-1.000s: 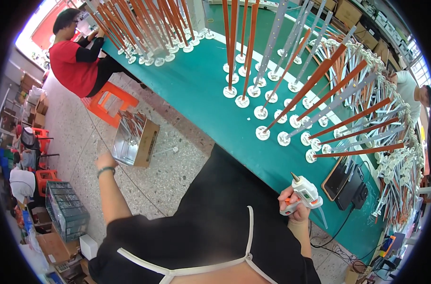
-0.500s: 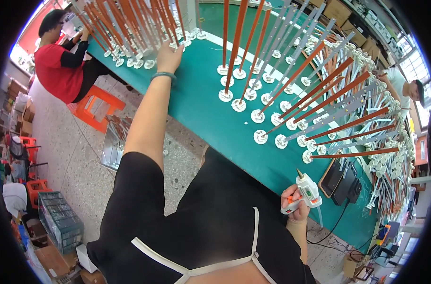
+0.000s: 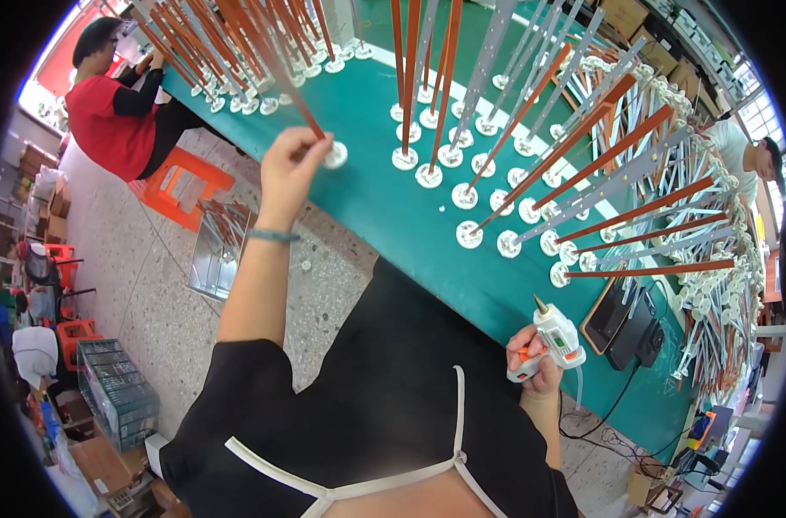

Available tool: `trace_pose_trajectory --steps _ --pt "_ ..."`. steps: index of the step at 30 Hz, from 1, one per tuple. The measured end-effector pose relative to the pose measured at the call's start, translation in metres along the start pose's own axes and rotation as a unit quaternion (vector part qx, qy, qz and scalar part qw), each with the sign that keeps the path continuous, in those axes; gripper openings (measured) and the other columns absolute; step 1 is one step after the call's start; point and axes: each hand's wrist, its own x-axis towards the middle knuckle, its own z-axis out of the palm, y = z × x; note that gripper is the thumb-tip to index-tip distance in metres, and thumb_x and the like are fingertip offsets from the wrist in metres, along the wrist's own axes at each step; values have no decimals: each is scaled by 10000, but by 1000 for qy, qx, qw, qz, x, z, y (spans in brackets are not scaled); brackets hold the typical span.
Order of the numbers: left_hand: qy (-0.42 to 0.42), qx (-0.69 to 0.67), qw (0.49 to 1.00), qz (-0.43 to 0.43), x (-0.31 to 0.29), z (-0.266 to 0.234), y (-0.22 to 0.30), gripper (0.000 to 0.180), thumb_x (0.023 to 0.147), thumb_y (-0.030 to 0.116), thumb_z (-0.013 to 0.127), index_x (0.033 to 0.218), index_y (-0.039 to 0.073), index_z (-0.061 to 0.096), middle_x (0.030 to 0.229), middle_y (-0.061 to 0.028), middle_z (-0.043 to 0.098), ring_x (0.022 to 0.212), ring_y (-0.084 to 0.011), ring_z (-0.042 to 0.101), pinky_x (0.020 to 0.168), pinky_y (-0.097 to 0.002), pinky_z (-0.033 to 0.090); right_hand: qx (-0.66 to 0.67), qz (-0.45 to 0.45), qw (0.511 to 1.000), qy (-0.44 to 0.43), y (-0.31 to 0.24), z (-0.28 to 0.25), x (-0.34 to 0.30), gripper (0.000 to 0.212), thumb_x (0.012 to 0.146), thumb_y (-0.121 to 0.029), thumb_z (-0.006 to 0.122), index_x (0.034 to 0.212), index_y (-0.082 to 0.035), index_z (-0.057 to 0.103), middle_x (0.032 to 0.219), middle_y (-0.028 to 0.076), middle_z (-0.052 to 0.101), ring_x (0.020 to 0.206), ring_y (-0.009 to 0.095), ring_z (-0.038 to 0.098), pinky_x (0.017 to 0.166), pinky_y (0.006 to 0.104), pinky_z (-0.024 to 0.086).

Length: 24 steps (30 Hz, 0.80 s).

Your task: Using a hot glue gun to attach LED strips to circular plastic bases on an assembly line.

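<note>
My left hand (image 3: 289, 164) is raised over the near edge of the green table (image 3: 367, 194). Its thumb and fingers pinch the lower end of a brown stick (image 3: 302, 108), just above the stick's round white base (image 3: 335, 155). The upper part of this stick is smeared by motion and overlaps the sticks behind. At the lower right, my right hand (image 3: 538, 367) is wrapped around the handle of a white hot glue gun (image 3: 558, 335) with an orange trigger. Its nozzle points up and away from me.
Brown and grey sticks on round white bases stand at the far left and in the right half of the table. A large heap of sticks (image 3: 712, 319) lines the right side, near a phone (image 3: 613, 306) and a black cable. One person in red (image 3: 112, 125) sits far left; another stands far right.
My left hand has drawn back toward me from the far-left group, now with a brown stick and its white base in its fingers. The glue gun has barely shifted.
</note>
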Motion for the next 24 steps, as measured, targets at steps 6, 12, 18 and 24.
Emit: trace_pose_trajectory --steps 6,12,18,24 --pt "-168 -19 984 61 -106 33 63 65 788 -24 676 845 -8 650 935 -84 622 833 -175 606 743 -266 481 -12 -18 999 -33 1 -1 7 368 860 -425 633 909 -67 560 994 209 587 629 169 591 552 260 469" --pt "-226 -58 969 74 -128 91 63 88 765 -9 697 845 11 668 933 -90 615 827 -195 620 704 -279 497 -69 -7 995 69 -5 20 4 322 896 -343 600 977 -33 569 1033 227 595 630 177 592 565 261 486" --pt "-231 -16 962 145 -118 97 80 86 783 19 691 866 6 671 929 -79 607 788 -181 627 682 -271 507 -178 82 973 124 -22 35 -12 357 824 -39 592 1170 10 517 1089 181 600 724 157 590 677 287 484" --pt "-272 -33 955 111 -109 95 89 72 790 13 685 861 8 674 812 -82 622 685 -188 624 621 -270 497 -226 105 965 87 -25 36 -16 413 869 -60 560 1262 27 470 1143 159 598 821 155 608 718 280 492"
